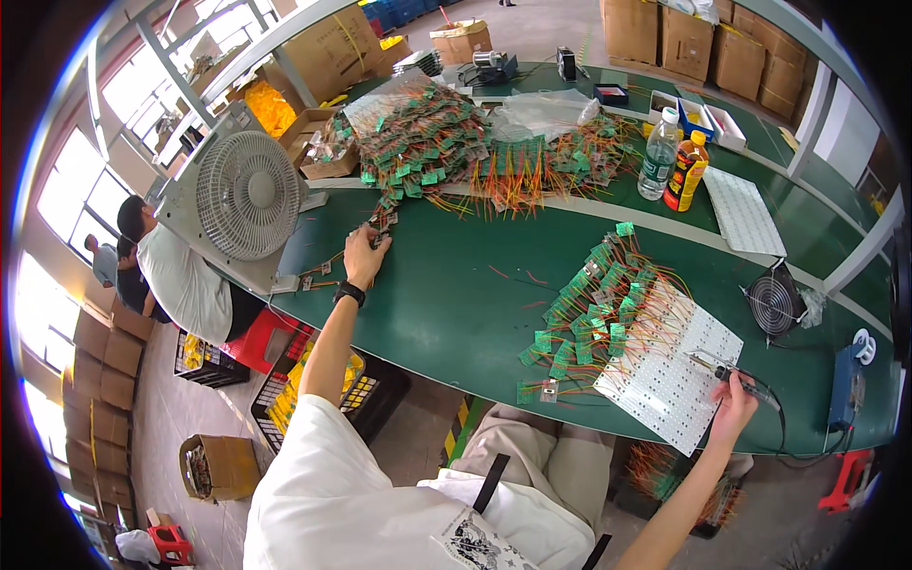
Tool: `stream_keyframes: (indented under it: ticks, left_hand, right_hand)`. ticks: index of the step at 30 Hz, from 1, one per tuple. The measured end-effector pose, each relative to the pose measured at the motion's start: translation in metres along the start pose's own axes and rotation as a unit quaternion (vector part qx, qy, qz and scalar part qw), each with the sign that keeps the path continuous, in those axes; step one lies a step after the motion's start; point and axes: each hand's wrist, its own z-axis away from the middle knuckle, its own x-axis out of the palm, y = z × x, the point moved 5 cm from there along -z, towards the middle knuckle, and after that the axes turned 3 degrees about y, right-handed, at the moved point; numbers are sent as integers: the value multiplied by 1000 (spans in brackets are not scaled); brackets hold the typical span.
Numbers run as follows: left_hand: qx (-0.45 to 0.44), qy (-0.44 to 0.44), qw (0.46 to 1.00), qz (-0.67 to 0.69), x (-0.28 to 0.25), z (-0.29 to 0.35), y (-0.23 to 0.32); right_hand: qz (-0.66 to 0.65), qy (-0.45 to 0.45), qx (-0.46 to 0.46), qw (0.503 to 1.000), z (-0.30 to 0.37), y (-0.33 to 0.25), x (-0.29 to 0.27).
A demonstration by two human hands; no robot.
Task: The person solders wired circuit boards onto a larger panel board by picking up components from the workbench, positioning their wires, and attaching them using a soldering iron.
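My left hand [363, 258] reaches out to the left part of the green table, fingers curled in a pinch around a small circuit board [384, 226] at the lower tip of a large heap. That heap of wired green circuit boards [418, 138] is piled at the back. In my right hand [733, 407] is a soldering iron [727, 369], its tip over a white perforated panel [655, 375]. Rows of green circuit boards [589, 304] with red and yellow wires lie along the panel's left side, some wires reaching onto it.
A white fan [249, 195] stands at the table's left end. A water bottle [658, 157], an orange drink bottle [686, 173] and another white panel [743, 214] are at the back right. A small black fan [774, 302] and blue soldering station [847, 385] sit right. A person [185, 271] sits left.
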Motion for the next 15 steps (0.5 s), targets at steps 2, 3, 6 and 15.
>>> stream_keyframes:
  ticks: [2, 3, 6, 15]
  left_hand:
    - [-16, 3, 999, 43, 4, -2, -5]
    - [-16, 2, 999, 44, 6, -5, -4]
    - [-96, -9, 995, 26, 15, -19, -10]
    - [-197, -99, 964, 151, 24, -28, -14]
  right_hand:
    - [-1, 2, -4, 1000, 0, -1, -1]
    - [-4, -2, -3, 1000, -1, -1, -1]
    - [-4, -12, -1, 1000, -1, -1, -1]
    - [-10, 4, 1, 1000, -1, 1, 2]
